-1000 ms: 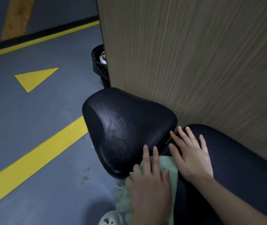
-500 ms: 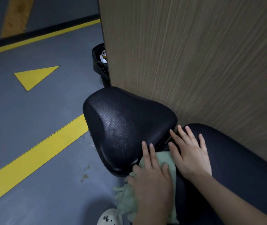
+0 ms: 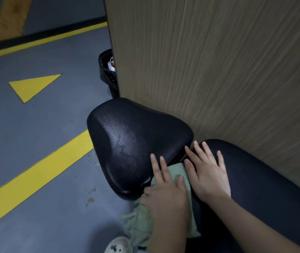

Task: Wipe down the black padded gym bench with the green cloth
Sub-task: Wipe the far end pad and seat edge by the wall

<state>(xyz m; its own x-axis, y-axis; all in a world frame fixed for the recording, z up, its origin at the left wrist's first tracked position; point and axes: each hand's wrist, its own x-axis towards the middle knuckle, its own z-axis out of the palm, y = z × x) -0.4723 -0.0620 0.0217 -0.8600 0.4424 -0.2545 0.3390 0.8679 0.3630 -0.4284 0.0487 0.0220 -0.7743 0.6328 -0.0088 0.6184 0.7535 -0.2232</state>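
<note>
Item: left hand [image 3: 165, 196] flat on green cloth [image 3: 179, 172], wiping the near edge of the black seat pad [image 3: 136, 143].

From here I log the left hand with fingers straight, pressing the cloth where the seat pad meets the long back pad [image 3: 266, 179]; the cloth's tail hangs off the surface toward the floor [image 3: 36, 143]. Right hand [image 3: 207, 174] lies spread and flat on the back pad, holding nothing, just beside the cloth. Since a second ago the left hand has slid slightly up the seat pad, so I judge the wipe under way, most of the seat uncovered yet. Beyond: wood-grain panel [image 3: 218, 70], black bin [image 3: 107, 70], yellow floor markings [image 3: 34, 86], a white shoe [image 3: 117, 246].
</note>
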